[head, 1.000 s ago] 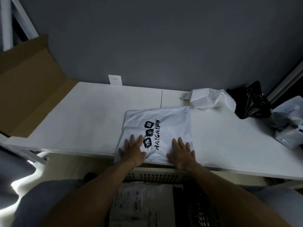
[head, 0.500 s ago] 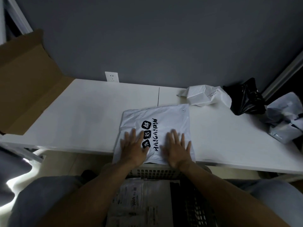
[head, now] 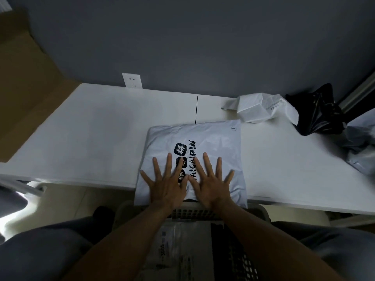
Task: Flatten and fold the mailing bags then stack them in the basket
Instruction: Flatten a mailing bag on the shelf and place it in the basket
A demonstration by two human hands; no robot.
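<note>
While the white table (head: pixel 91 138) is spreading across the middle of the view against a grey wall, a brown cardboard flap (head: pixel 26 94) is leaning over its left end. The white mailing bag (head: pixel 215 142) is lying flat on the near-middle part of the table. It is close to square but a little longer from near to far, and its near edge is hanging over the table's front edge, above the rim of the pale slotted basket (head: pixel 192 213) sitting below. The bag's black lettering is running along that near-to-far axis, starting under the hands and ending toward the wall, with the tops of the letters facing left. A row of black square logos is running beside it on the left. Inside the basket, a grey labelled bag (head: pixel 182 252) is lying flat beside something dark. At the far right of the table, a crumpled white bag (head: pixel 261 107), a black bag (head: pixel 318 116) and a grey bag (head: pixel 361 151) are lying close together. Both hands are pressing palm-down on the near half of the mailing bag, side by side. The left hand (head: pixel 166 186) is covering the nearest logos and the right hand (head: pixel 211 185) is covering the first letters. All fingers are straight and spread, pointing toward the wall and gripping nothing, and the thumbs are nearly touching. A white wall socket (head: pixel 132 80) is showing just above the table's back edge.
</note>
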